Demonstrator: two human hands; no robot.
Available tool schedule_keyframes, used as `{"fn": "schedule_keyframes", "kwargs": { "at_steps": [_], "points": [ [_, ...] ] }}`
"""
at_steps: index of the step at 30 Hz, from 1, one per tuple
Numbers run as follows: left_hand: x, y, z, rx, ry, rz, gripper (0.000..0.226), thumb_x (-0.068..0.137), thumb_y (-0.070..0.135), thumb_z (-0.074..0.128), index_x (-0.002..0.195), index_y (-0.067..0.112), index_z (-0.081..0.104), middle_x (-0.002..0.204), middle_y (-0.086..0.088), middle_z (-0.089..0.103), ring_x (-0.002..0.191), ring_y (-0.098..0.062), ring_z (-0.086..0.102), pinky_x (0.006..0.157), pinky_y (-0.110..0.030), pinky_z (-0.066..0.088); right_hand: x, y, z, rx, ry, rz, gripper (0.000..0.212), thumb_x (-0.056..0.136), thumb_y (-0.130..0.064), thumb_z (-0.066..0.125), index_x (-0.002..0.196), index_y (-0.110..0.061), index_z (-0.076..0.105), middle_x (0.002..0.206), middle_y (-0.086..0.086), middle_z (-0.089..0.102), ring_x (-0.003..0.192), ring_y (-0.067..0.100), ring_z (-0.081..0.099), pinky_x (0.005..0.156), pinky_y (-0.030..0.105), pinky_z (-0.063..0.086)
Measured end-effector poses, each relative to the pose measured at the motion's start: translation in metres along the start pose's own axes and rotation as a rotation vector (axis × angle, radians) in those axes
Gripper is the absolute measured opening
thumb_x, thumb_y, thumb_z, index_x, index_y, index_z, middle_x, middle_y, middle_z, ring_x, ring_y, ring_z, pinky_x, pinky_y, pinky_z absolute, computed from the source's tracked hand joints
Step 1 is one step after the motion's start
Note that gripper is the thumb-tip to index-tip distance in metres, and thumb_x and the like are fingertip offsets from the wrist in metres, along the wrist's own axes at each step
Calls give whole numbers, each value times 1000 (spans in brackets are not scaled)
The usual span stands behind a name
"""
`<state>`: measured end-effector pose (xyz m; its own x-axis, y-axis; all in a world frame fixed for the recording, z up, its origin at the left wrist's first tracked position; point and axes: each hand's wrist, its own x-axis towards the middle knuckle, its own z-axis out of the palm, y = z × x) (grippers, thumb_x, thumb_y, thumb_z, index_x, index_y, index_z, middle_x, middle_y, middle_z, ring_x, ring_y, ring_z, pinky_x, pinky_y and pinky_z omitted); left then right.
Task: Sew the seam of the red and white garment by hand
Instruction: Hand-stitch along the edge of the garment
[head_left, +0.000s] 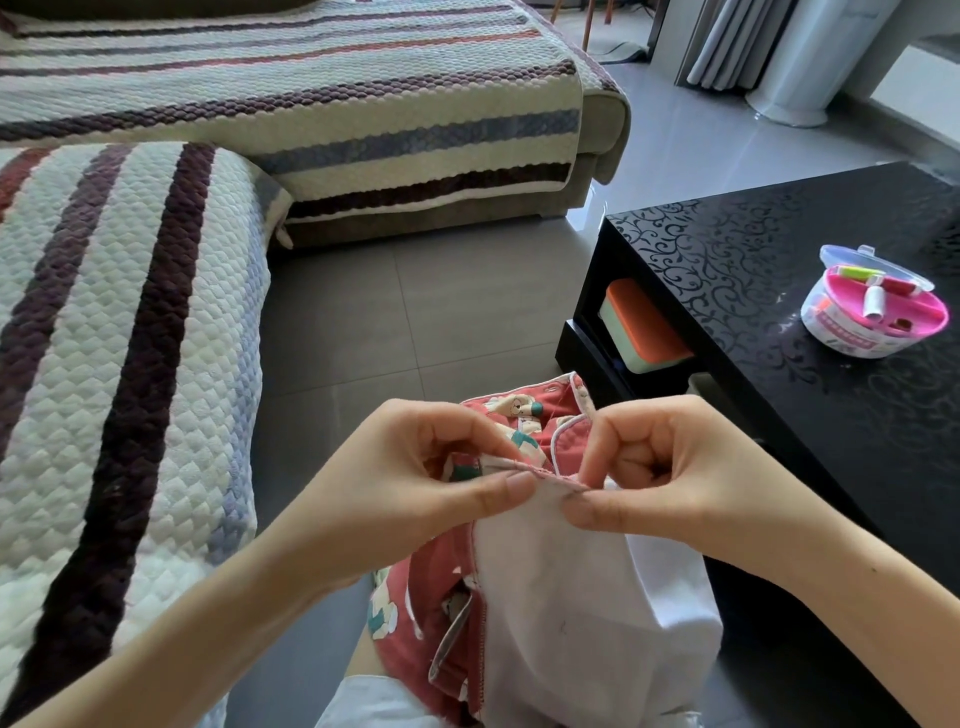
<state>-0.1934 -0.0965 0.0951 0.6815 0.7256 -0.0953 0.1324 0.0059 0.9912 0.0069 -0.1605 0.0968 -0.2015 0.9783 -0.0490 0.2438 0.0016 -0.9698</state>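
The red and white garment (545, 587) hangs over my lap at the bottom centre, its white lining facing me and its printed red side behind. My left hand (436, 467) pinches the folded seam edge (540, 475) between thumb and forefinger. My right hand (654, 467) pinches the same edge just to the right, fingers curled; a small dark point at its thumb tip may be the needle, too small to tell. A thin red thread runs up from the seam toward the garment's top edge.
A pink sewing kit tub (872, 306) with thread spools stands on the black patterned coffee table (753, 249) at right. An orange-lidded box (644, 327) sits on its lower shelf. A sofa with a striped quilted cover (119, 332) lies at left; grey tiled floor (395, 312) between.
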Motion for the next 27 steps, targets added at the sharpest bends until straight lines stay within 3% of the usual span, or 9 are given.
{"fn": "schedule_keyframes", "kwargs": {
  "at_steps": [4, 9, 13, 18, 20, 25, 27],
  "points": [
    [-1, -5, 1, -37, 40, 69, 7, 67, 9, 80, 68, 9, 72, 61, 10, 65, 59, -2, 59, 56, -10, 43, -4, -6, 2, -91, 103, 52, 27, 68, -3, 82, 55, -12, 60, 42, -11, 29, 39, 3, 23, 43, 11, 21],
    [0, -8, 4, 434, 188, 302, 6, 69, 25, 76, 72, 26, 71, 67, 20, 61, 66, -3, 60, 63, -9, 40, -4, -8, 6, -100, 220, 67, 30, 64, 0, 83, 51, -11, 58, 36, -10, 34, 36, 3, 26, 41, 8, 21],
    [1, -6, 6, 365, 177, 293, 12, 70, 41, 72, 76, 29, 71, 72, 14, 65, 70, -10, 63, 65, -16, 46, -6, -7, 10, -251, 338, -54, 32, 64, -7, 87, 53, -11, 57, 40, -6, 34, 39, 5, 26, 43, 9, 23],
    [3, -5, 5, 270, 115, 265, 21, 72, 40, 69, 84, 24, 74, 76, 5, 68, 76, -16, 66, 69, -29, 51, -4, -11, 7, -166, 188, -42, 23, 71, -4, 83, 78, -17, 65, 44, -9, 27, 42, 5, 22, 45, 10, 23],
    [3, -4, 5, 261, 109, 276, 21, 72, 40, 70, 84, 25, 74, 77, 1, 68, 75, -20, 66, 69, -34, 52, -4, -12, 5, -34, 122, -17, 19, 71, -16, 82, 86, -16, 71, 45, -10, 26, 42, 4, 21, 43, 12, 22],
    [1, 0, 4, 265, 100, 288, 21, 71, 41, 70, 84, 26, 74, 73, 7, 65, 69, -14, 62, 65, -24, 48, -1, -8, 2, -17, 139, -27, 19, 70, -20, 79, 75, -4, 72, 45, -8, 27, 44, 6, 22, 48, 24, 20],
    [0, 1, 5, 296, 129, 287, 20, 70, 43, 70, 81, 28, 75, 70, 11, 65, 67, -12, 61, 62, -24, 48, -3, -11, 1, -37, 178, -50, 19, 69, -18, 82, 68, -3, 71, 42, -11, 31, 42, 4, 24, 45, 18, 23]
  ]
}}
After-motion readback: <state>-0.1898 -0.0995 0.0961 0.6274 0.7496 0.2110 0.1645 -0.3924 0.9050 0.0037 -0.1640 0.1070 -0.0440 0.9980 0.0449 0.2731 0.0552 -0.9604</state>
